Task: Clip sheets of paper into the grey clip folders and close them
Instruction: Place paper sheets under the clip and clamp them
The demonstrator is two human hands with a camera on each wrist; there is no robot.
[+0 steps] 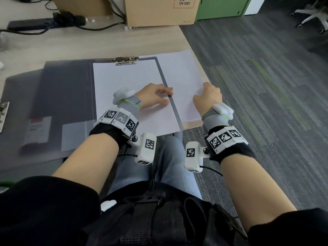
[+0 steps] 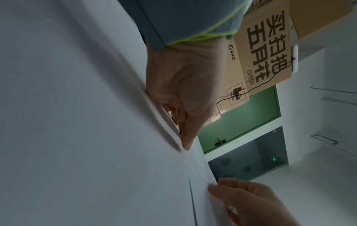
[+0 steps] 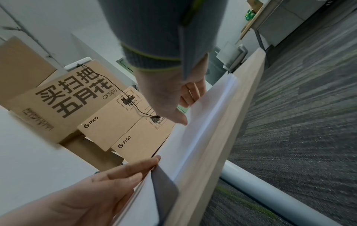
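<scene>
An open grey clip folder (image 1: 160, 68) lies on the table with a white sheet (image 1: 124, 82) under its metal clip (image 1: 125, 60). My left hand (image 1: 156, 95) rests flat on that sheet, fingertips at the folder's right edge (image 3: 164, 183); in the left wrist view its thumb (image 2: 186, 145) presses on the paper. To the right lies a loose paper stack (image 1: 179, 71). My right hand (image 1: 208, 96) pinches the stack's right edge. In the right wrist view its thumb (image 3: 180, 120) is on top, its fingers (image 3: 191, 94) are beneath, and the top paper (image 3: 208, 110) is lifted.
More grey folders (image 1: 53, 96) overlap at the left, with another metal clip (image 1: 3, 110) at the far left. Cardboard boxes (image 1: 159, 11) and a power strip with cables (image 1: 44, 22) stand at the back. The table edge (image 1: 193, 124) borders carpet (image 1: 266, 86) on the right.
</scene>
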